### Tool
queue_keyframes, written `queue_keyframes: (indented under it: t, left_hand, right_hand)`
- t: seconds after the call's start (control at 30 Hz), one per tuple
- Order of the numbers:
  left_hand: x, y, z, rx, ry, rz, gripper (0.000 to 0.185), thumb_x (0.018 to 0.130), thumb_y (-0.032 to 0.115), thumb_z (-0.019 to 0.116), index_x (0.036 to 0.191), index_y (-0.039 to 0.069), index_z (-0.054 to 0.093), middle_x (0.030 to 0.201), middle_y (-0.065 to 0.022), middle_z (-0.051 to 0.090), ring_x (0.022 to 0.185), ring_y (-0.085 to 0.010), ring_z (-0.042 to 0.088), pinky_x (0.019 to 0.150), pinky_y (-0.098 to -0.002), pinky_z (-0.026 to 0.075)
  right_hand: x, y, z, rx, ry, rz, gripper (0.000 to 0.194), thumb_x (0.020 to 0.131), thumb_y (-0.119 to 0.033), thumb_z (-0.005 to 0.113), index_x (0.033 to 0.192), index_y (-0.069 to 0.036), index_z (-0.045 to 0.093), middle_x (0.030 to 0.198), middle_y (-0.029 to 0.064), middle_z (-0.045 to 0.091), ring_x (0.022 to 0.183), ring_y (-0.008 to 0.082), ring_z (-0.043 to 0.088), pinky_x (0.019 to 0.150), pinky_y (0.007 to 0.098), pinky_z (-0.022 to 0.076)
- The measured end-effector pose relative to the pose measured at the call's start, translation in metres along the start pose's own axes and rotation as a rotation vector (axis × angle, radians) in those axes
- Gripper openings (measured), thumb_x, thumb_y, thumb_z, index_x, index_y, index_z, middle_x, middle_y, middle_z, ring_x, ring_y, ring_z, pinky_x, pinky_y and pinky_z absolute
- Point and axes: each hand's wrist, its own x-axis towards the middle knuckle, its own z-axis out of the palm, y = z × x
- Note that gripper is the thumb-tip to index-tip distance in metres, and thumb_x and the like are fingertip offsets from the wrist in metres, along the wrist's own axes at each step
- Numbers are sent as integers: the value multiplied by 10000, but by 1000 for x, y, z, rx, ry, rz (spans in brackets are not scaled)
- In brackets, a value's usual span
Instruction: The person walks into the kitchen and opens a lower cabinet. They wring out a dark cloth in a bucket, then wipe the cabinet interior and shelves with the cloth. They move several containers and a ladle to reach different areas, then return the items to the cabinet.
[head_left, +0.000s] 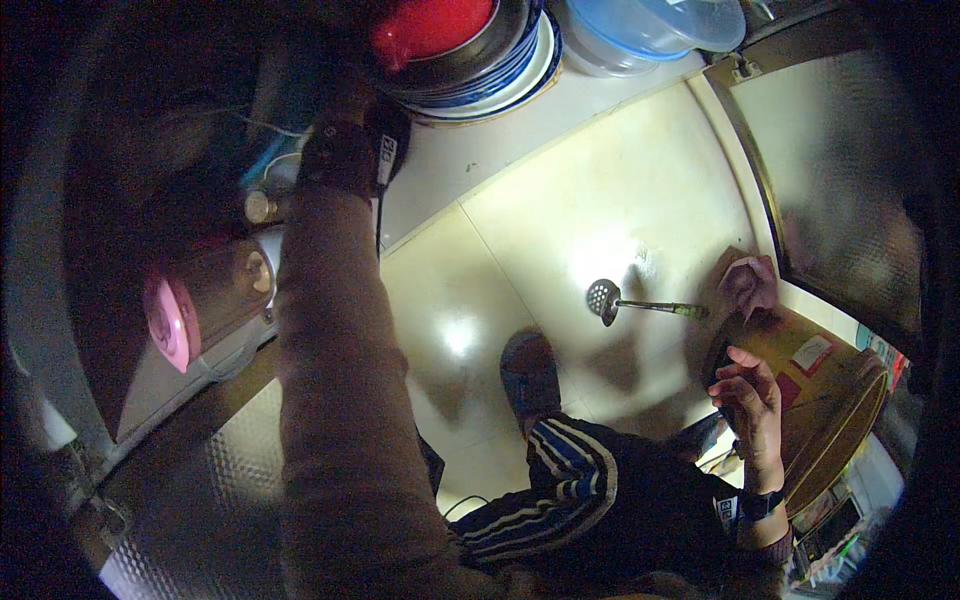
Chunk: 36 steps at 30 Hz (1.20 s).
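Note:
My left arm, in a brown sleeve, stretches into the dark area at upper left. My left hand (351, 86) is in deep shadow beside a stack of blue-rimmed plates (517, 90), and its fingers and anything in them are hidden. At right my right hand (754, 397) hovers over a round brown drum (817, 401), fingers loosely bent and apart. A dark patch lies by its fingertips; I cannot tell what it is. A slotted metal ladle (604, 301) with a green-patterned handle shows against the pale tiled floor (525, 225), before my slippered foot (531, 367).
A red bowl (442, 26) sits in a dark pan on the plates. Clear plastic containers (622, 37) stand on the same ledge (465, 161). At left is a jar with a pink lid (171, 322). A crumpled pinkish cloth (750, 285) lies near the drum, below a textured-glass door (832, 165).

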Motion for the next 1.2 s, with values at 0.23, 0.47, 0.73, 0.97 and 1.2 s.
queue_keyframes:
  t: [0.23,0.47,0.73,0.97,1.2]
  left_hand:
    - [16,-21,1,167,-190,-39,376,857,278,549,1150,44,580,1154,-209,578,1057,-383,556,923,-469,441]
    - [-16,-7,1,290,-280,63,376,859,260,532,1173,56,572,1205,-217,550,1100,-373,536,944,-473,430]
    - [-114,56,-29,370,-440,147,355,831,176,523,1138,9,583,1201,-239,541,1065,-356,553,925,-460,450]
    - [-109,36,-15,314,-148,241,359,854,143,486,1169,-17,552,1185,-258,548,1081,-403,537,911,-463,455]
    - [-24,16,-12,56,14,126,362,874,177,459,1187,25,558,1178,-215,573,1063,-396,553,917,-479,445]
  right_hand:
    - [8,5,12,-81,-61,66,323,887,-105,544,1198,-22,519,991,82,594,790,140,608,704,258,480]
    - [13,-3,19,-58,-73,39,318,867,-73,545,1181,-23,539,961,80,603,802,141,609,709,261,490]
    - [-3,-2,29,-51,-103,-24,311,867,-57,538,1176,-18,543,964,89,593,782,143,602,697,262,487]
    - [-6,11,30,-85,-88,10,323,879,-147,556,1179,-29,532,946,76,599,764,128,600,697,251,482]
    - [6,10,44,-112,-113,13,300,884,-113,538,1172,-27,540,956,75,602,771,129,596,695,261,485]
